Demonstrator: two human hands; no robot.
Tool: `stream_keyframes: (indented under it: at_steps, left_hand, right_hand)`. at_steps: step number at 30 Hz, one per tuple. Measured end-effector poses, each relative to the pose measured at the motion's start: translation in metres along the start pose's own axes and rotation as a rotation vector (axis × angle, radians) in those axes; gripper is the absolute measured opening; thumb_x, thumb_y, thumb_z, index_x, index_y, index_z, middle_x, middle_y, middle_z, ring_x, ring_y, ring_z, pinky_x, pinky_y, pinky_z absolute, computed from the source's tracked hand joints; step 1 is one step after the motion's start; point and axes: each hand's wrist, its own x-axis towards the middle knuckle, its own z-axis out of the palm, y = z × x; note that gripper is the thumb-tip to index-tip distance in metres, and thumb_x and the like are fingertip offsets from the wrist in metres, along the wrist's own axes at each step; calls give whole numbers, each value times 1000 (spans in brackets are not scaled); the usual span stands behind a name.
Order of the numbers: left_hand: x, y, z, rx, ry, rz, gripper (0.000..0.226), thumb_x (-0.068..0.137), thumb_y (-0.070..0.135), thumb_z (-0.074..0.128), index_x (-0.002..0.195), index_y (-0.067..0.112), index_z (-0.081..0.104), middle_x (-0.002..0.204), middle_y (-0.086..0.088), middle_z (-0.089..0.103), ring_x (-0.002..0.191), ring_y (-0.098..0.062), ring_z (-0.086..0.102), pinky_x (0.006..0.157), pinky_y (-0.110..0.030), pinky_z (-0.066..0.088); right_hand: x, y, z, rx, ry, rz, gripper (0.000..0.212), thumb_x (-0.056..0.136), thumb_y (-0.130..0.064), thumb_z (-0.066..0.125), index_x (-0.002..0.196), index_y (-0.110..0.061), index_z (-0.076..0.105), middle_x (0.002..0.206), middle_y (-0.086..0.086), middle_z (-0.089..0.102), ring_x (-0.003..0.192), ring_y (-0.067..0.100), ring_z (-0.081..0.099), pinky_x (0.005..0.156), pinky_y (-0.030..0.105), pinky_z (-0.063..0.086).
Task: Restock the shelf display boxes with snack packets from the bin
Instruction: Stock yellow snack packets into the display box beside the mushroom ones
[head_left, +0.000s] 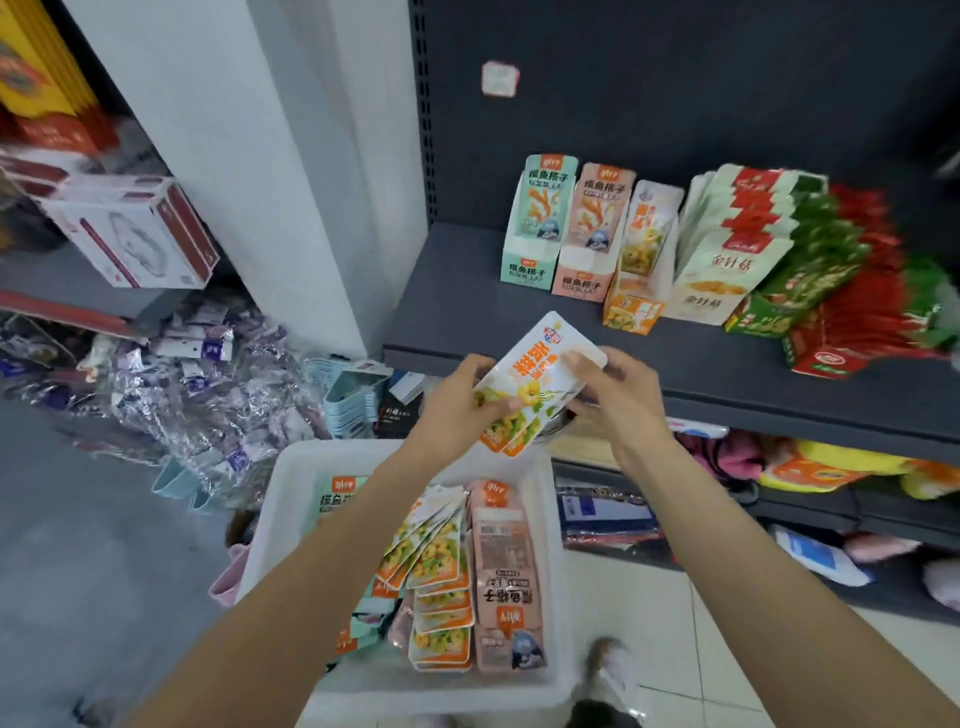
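In the head view we see both hands raised in front of a dark grey metal shelf (467, 306). The left hand (462, 400) holds a small stack of flat white and orange snack packets (535, 384) at the lower left side, with its fingers curled round them. The right hand (618, 395) pinches the upper right edge of the same stack, so each grip is closed on the packets. The stack is tilted and is in the air, just before the front edge of the shelf and above the far end of a white plastic bin (291, 499).

Inside the bin more white and orange packets (441, 577) lie fanned one over another, and beside them, on the right, lies a pile of pink packets (506, 577). A teal packet (337, 499) shows at the left, partly behind the left forearm.

On the shelf stand some display boxes in a row. From left we see a teal cardboard display box (535, 228), a pink cardboard display box (589, 244), then an orange cardboard display box (636, 280) with a few upright packets in it. Next come a white box of pale packets (717, 260), a green box (789, 280) and a red box (852, 332).

At the left, on the floor, lies a heap of clear plastic wrapped goods (208, 384).
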Motion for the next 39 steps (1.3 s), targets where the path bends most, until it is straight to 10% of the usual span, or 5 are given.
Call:
stream_keyframes:
  at_steps: [5, 11, 22, 28, 39]
  left_hand:
    - [34, 51, 47, 75, -48, 62, 33, 82, 22, 71, 109, 21, 52, 103, 8, 65, 87, -7, 63, 73, -18, 51]
    - [68, 109, 101, 85, 106, 136, 15, 85, 14, 67, 98, 14, 60, 94, 0, 69, 85, -12, 65, 80, -26, 52]
    - [105, 109, 115, 68, 476, -53, 8, 88, 15, 63, 92, 17, 56, 96, 0, 68, 85, -14, 64, 72, -25, 51]
    - [135, 94, 111, 3, 397, -72, 7, 89, 13, 61, 96, 13, 58, 105, -3, 69, 94, -17, 66, 81, -35, 54]
    - [171, 70, 98, -78, 323, -50, 14, 88, 13, 63, 102, 9, 59, 103, 2, 68, 89, -9, 65, 72, -19, 53]
  right_hand:
    - [31, -32, -58, -54, -30, -64, 6, 87, -4, 63, 90, -8, 66, 81, 2, 70, 69, 8, 69, 56, 21, 56]
    - [75, -59, -122, -231, -203, -122, 6, 85, -9, 67, 82, -13, 69, 90, 6, 71, 82, 17, 68, 73, 33, 59]
    - [158, -47, -158, -489, -167, -211, 27, 91, -14, 60, 119, -16, 62, 108, -4, 63, 97, 10, 59, 73, 14, 45]
    - [191, -21, -143, -933, -252, -270, 55, 88, -31, 63, 139, -33, 41, 138, 1, 49, 125, 23, 47, 97, 45, 47]
    - [207, -25, -122, -1358, -180, -511, 38, 92, -24, 58, 129, -16, 56, 135, 2, 49, 122, 24, 43, 88, 38, 48]
